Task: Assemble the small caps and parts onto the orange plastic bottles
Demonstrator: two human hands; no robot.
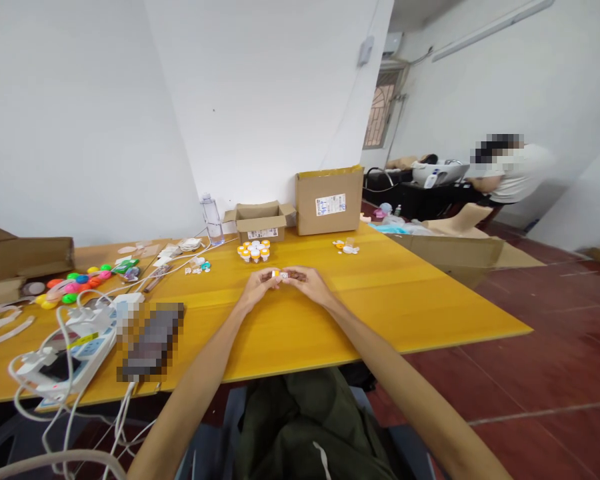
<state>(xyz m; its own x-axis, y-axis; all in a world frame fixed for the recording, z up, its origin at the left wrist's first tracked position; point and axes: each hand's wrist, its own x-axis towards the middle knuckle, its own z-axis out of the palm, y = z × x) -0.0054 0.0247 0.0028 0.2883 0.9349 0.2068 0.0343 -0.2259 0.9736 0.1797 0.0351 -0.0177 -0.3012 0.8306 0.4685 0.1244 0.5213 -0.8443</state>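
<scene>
- Two bare hands meet over the middle of the yellow tabletop [405, 307]: the left hand [258, 285] and the right hand [306, 281], fingertips together.
- Their fingers are curled in and pinch one small orange-and-white piece [279, 273], held between both hands just above the tabletop.
- Behind the hands stands a cluster of about nine small orange-capped vials [254, 251]; the exact count is hard to tell.
- Three cardboard boxes on the tabletop: a small open box [260, 223] just behind the vials, a taller closed box [329, 200] with one white label to its right, and a flat box [23, 261] at the far left.
- One clear water bottle [211, 219] stands left of the open box.
- A heap of coloured caps [77, 283] in pink, green, yellow and orange lies at left; too many to count surely.
- One white power strip [75, 357] with tangled white cables sits at the near left edge.
- A few small white bits [347, 247] lie right of the vials.
- The room has white walls and a dark red floor [530, 373]; another person [510, 175] bends over a dark bench at the far right.
</scene>
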